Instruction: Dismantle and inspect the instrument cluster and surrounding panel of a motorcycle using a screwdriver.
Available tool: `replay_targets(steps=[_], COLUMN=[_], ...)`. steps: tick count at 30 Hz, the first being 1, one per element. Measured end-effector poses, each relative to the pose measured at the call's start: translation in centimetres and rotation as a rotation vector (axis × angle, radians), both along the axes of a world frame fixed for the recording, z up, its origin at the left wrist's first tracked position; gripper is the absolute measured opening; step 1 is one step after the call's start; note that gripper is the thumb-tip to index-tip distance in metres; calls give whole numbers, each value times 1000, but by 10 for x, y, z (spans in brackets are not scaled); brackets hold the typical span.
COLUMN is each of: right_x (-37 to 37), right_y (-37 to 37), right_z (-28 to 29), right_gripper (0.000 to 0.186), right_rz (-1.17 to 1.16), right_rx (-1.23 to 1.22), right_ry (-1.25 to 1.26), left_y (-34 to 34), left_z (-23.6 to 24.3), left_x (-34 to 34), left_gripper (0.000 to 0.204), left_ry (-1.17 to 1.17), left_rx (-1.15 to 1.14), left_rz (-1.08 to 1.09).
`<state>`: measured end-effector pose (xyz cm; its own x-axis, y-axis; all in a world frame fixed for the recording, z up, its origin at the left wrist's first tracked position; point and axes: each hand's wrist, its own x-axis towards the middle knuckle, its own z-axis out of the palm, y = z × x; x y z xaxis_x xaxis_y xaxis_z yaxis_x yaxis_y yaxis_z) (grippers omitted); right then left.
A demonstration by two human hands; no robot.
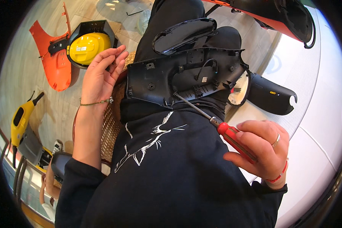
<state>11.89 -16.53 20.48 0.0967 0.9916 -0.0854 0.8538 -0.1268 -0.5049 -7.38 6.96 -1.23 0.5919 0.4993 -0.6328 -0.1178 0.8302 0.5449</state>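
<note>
A black moulded plastic panel (161,74) lies across my lap with its ribbed inner side up, a short cable in its recess. My right hand (264,146) is closed around the red handle of a screwdriver (236,141). The metal shaft points up and left, and its tip meets the panel's near edge, or appears to. My left hand (104,70) is raised left of the panel, apart from it. Its fingers are loosely bent and spread, and nothing shows in them. Beyond the panel, a glossy black oval cover (185,35) rests on my legs.
At the far left are an orange panel (57,70) and a yellow hard-hat-shaped part (89,48) in a black tray-like shell. A black curved part (271,93) lies right of the panel, over a white surface (319,152). A yellow-and-grey scooter (22,117) stands left; another person's arm (49,178) shows below.
</note>
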Motion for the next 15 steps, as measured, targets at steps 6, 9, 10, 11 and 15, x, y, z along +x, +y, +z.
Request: replay_targets(steps=[6, 9, 10, 11, 15], right_x=[0, 16, 18, 19, 23], right_y=[-7, -20, -26, -33, -59], right_z=[-11, 2, 5, 8, -1], right_gripper=[28, 31, 33, 35, 35], right_rz=[-39, -25, -97, -168, -448], right_rx=[85, 66, 95, 124, 255], right_ry=[197, 161, 195, 231, 277], left_y=[8, 10, 12, 13, 13], left_z=[-17, -17, -18, -18, -11], left_x=[-9, -13, -14, -14, -9], left_gripper=[19, 18, 20, 21, 20], left_ry=[-44, -26, -28, -28, -26], left_rx=[16, 21, 33, 44, 31], left_rz=[-16, -9, -15, -20, 21])
